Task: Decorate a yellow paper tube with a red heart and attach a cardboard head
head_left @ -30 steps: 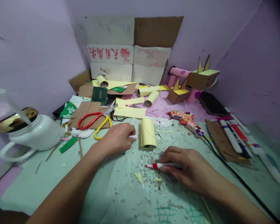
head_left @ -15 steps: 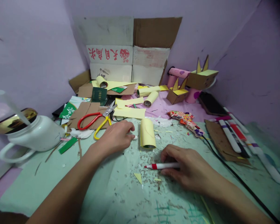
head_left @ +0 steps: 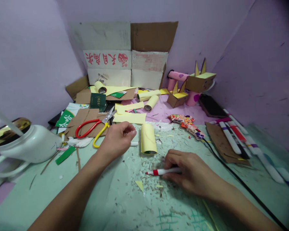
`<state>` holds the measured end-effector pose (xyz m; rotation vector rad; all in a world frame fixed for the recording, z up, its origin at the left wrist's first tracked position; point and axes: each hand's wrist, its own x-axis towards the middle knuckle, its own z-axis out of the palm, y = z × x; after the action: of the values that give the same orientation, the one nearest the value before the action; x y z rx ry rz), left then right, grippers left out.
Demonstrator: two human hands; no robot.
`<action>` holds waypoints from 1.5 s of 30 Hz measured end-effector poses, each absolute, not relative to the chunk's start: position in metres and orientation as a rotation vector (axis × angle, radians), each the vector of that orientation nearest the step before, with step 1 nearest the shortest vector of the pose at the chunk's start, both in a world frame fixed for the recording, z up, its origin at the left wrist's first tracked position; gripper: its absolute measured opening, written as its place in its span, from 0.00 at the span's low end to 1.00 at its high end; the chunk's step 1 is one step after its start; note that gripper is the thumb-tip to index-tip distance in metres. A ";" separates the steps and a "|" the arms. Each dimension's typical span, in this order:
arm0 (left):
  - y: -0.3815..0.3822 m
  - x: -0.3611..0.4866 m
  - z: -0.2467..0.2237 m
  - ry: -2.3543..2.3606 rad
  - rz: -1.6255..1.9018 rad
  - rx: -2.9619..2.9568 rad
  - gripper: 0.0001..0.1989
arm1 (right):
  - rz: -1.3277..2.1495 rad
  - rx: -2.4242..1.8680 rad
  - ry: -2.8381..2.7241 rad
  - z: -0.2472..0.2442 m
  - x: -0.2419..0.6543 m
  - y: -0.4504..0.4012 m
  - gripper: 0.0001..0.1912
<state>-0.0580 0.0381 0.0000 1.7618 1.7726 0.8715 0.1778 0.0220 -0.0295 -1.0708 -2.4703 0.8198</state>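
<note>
In my right hand is a white marker with a red band, its uncapped red tip pointing left just above the table. My left hand has its fingers curled together, and I see nothing between them. Just below its fingertips lies a small white cylinder, perhaps a marker cap, partly hidden behind the hand. Between my two hands stands a yellow paper-covered tube. Red-and-yellow-handled scissors rest on cardboard beyond my left hand.
A white teapot-like mug stands at left. A flowered glue gun trails a black cord past my right arm. Several markers lie on cardboard at right. Behind are yellow tubes, cardboard animal shapes and a phone.
My left hand has lifted slightly off the small white cylinder, showing more of it. The right hand keeps its hold on the marker. The whole view has shifted a little.
</note>
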 end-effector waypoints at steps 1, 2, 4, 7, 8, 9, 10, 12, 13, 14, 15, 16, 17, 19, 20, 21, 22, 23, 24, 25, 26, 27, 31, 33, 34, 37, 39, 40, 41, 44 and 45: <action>0.038 -0.057 -0.001 1.768 0.874 1.723 0.05 | 0.829 -1.065 -2.461 -0.030 0.178 0.022 0.08; 0.038 -0.055 -0.002 1.763 0.868 1.681 0.06 | 0.835 -1.064 -2.454 -0.030 0.178 0.022 0.07; 0.037 -0.050 -0.004 1.768 0.825 1.614 0.12 | 0.845 -1.073 -2.451 -0.030 0.178 0.022 0.07; 0.034 -0.041 -0.008 1.823 0.725 1.615 0.23 | 0.848 -1.103 -2.461 -0.030 0.178 0.022 0.06; 0.033 -0.038 -0.009 1.849 0.696 1.630 0.25 | 0.847 -1.112 -2.463 -0.030 0.178 0.022 0.06; 0.031 -0.034 -0.011 1.867 0.671 1.645 0.27 | 0.847 -1.119 -2.464 -0.030 0.177 0.022 0.06; 0.030 -0.031 -0.012 1.879 0.653 1.659 0.29 | 0.845 -1.123 -2.463 -0.029 0.177 0.022 0.06; 0.028 -0.026 -0.014 1.893 0.632 1.682 0.31 | 0.844 -1.121 -2.457 -0.028 0.176 0.022 0.06; 0.027 -0.024 -0.015 1.899 0.626 1.693 0.32 | 0.843 -1.117 -2.454 -0.028 0.176 0.022 0.06; 0.026 -0.022 -0.016 1.907 0.624 1.704 0.33 | 0.839 -1.114 -2.452 -0.028 0.176 0.022 0.06; 0.025 -0.020 -0.016 1.919 0.625 1.710 0.33 | 0.831 -1.110 -2.452 -0.028 0.176 0.022 0.06; 0.025 -0.018 -0.017 1.931 0.625 1.714 0.34 | 0.822 -1.106 -2.453 -0.028 0.176 0.022 0.06; 0.024 -0.016 -0.017 1.936 0.623 1.715 0.34 | 0.810 -1.103 -2.457 -0.028 0.176 0.022 0.06; 0.023 -0.013 -0.017 1.927 0.615 1.714 0.34 | 0.792 -1.095 -2.468 -0.028 0.176 0.022 0.06; 0.022 -0.011 -0.017 1.912 0.610 1.715 0.33 | 0.786 -1.092 -2.472 -0.028 0.176 0.021 0.06; 0.022 -0.010 -0.017 1.894 0.607 1.714 0.32 | 0.784 -1.089 -2.474 -0.028 0.176 0.021 0.06; 0.022 -0.009 -0.018 1.881 0.609 1.709 0.30 | 0.787 -1.086 -2.474 -0.028 0.176 0.021 0.06; 0.022 -0.008 -0.018 1.874 0.619 1.694 0.29 | 0.804 -1.079 -2.466 -0.027 0.176 0.021 0.06; 0.022 -0.008 -0.019 1.863 0.636 1.667 0.29 | 0.842 -1.072 -2.443 -0.025 0.177 0.022 0.06; 0.023 -0.008 -0.019 1.846 0.660 1.622 0.29 | 0.911 -1.069 -2.396 -0.023 0.179 0.022 0.06; 0.024 -0.008 -0.019 1.816 0.694 1.558 0.30 | 1.012 -1.067 -2.322 -0.020 0.181 0.024 0.06; 0.024 -0.009 -0.019 1.765 0.736 1.477 0.32 | 1.138 -1.060 -2.222 -0.018 0.183 0.025 0.06; 0.026 -0.014 -0.017 1.401 0.914 1.113 0.36 | 1.508 -1.024 -1.646 -0.012 0.188 0.033 0.10; 0.024 -0.013 -0.017 1.228 0.933 1.014 0.32 | 1.536 -1.041 -1.394 -0.014 0.187 0.037 0.17; 0.023 -0.012 -0.018 1.161 0.927 0.986 0.29 | 1.536 -1.061 -1.308 -0.017 0.185 0.038 0.19; 0.018 -0.005 -0.023 1.036 0.911 0.929 0.26 | 1.555 -1.083 -1.205 -0.025 0.176 0.039 0.22; 0.016 0.000 -0.026 0.991 0.921 0.901 0.28 | 1.563 -1.045 -1.195 -0.028 0.171 0.038 0.22; 0.015 0.001 -0.027 0.972 0.921 0.894 0.30 | 1.557 -1.025 -1.194 -0.028 0.170 0.038 0.22; 0.015 0.003 -0.028 0.957 0.919 0.889 0.32 | 1.545 -1.004 -1.192 -0.028 0.169 0.038 0.21; 0.015 0.004 -0.029 0.981 0.925 0.859 0.30 | 1.516 -0.959 -1.142 -0.026 0.170 0.039 0.21; 0.016 0.004 -0.029 1.010 0.937 0.843 0.28 | 1.500 -0.943 -1.109 -0.025 0.171 0.039 0.22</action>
<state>0.0041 0.0161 -0.0294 0.8431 1.0102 0.9366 0.1710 0.0389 -0.0247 -0.9430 -1.1091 1.4996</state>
